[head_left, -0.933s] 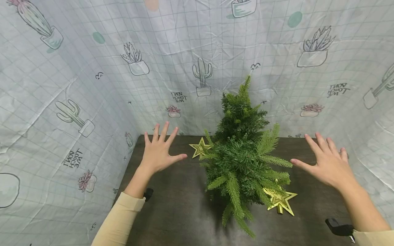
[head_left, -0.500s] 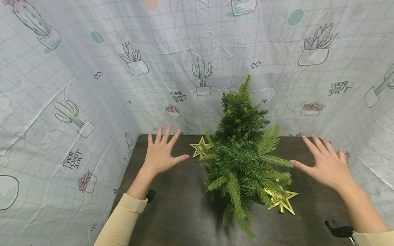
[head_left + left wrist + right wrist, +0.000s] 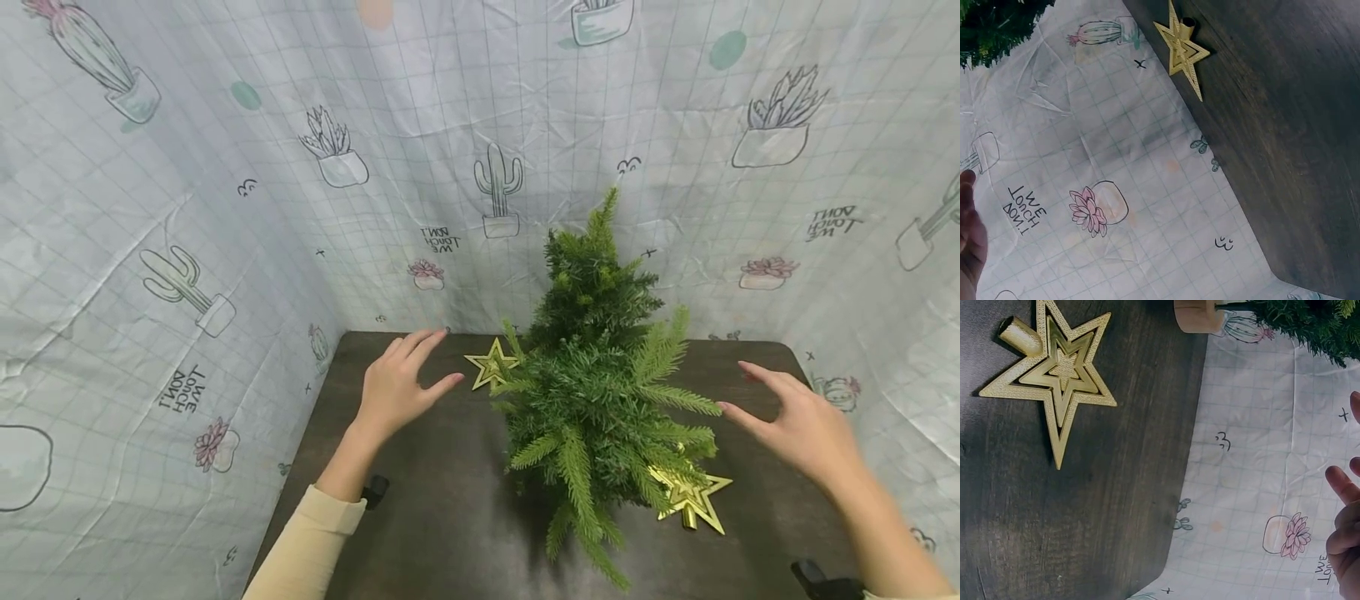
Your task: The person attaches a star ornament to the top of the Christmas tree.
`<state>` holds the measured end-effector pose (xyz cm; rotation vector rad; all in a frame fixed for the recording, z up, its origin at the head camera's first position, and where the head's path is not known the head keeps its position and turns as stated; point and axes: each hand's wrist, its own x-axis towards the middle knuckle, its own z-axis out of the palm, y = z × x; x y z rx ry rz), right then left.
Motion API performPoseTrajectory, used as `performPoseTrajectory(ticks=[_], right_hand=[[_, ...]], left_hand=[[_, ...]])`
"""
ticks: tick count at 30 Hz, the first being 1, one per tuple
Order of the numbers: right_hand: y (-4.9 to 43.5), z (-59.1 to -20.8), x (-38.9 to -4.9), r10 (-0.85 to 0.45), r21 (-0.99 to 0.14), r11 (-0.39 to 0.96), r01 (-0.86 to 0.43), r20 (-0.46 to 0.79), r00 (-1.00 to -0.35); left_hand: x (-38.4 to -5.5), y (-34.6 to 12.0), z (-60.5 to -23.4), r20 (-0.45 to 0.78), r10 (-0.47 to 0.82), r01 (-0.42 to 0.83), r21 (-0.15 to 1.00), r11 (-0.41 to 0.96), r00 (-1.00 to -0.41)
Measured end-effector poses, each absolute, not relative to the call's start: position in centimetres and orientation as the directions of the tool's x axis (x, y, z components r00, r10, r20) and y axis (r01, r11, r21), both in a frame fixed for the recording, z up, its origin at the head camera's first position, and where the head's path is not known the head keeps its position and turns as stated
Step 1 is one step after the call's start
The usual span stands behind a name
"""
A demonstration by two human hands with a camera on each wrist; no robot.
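A small artificial Christmas tree (image 3: 592,392) stands upright between my hands. To its left is my left hand (image 3: 396,392), held in the air with relaxed fingers and thumb apart, holding nothing. A gold star tree topper (image 3: 492,365) lies just beyond that thumb, behind the tree's left side. My right hand (image 3: 806,429) hovers at the right, thumb and fingers apart, with nothing in it. Its thumb tip is by a branch tip; I cannot tell if they touch. Another gold star topper (image 3: 1065,362) lies at the tree's front right, partly under branches in the head view.
The dark wooden table (image 3: 427,517) carries the tree and both stars. A cloth with printed cacti (image 3: 375,208) hangs behind and at both sides. The tree's round wooden base (image 3: 1197,315) shows in the right wrist view.
Both hands have gone from widely spread fingers to more relaxed, closer fingers. Each has turned slightly inward. The tree and stars stay in place; the head view has shifted slightly.
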<state>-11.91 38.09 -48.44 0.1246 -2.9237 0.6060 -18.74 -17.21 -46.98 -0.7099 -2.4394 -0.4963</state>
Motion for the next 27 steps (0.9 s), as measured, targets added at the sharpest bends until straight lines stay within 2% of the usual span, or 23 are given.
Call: performPoseTrajectory(ticks=[5, 12, 18, 27], right_hand=[[38.0, -48.9, -11.4, -0.062, -0.394, 0.909, -0.137, 0.199, -0.978], [37.6, -49.3, -10.8, -0.060, -0.405, 0.902, -0.146, 0.218, -0.974], [37.1, -50.3, -10.1, -0.015, -0.441, 0.893, -0.092, 0.177, -0.984], [37.0, -51.8, -9.2, -0.033, -0.454, 0.883, -0.116, 0.186, -0.982]], left_hand=[[-18.1, -16.9, -47.0, 0.625, 0.354, 0.597, 0.229, 0.769, -0.695], [-17.5, -16.5, -46.8, 0.691, 0.329, 0.670, 0.301, 0.679, -0.644], [-17.1, -16.0, -46.6, 0.724, 0.330, 0.710, 0.304, 0.635, -0.606], [-16.6, -14.8, -46.5, 0.758, 0.350, 0.753, 0.271, 0.599, -0.551]])
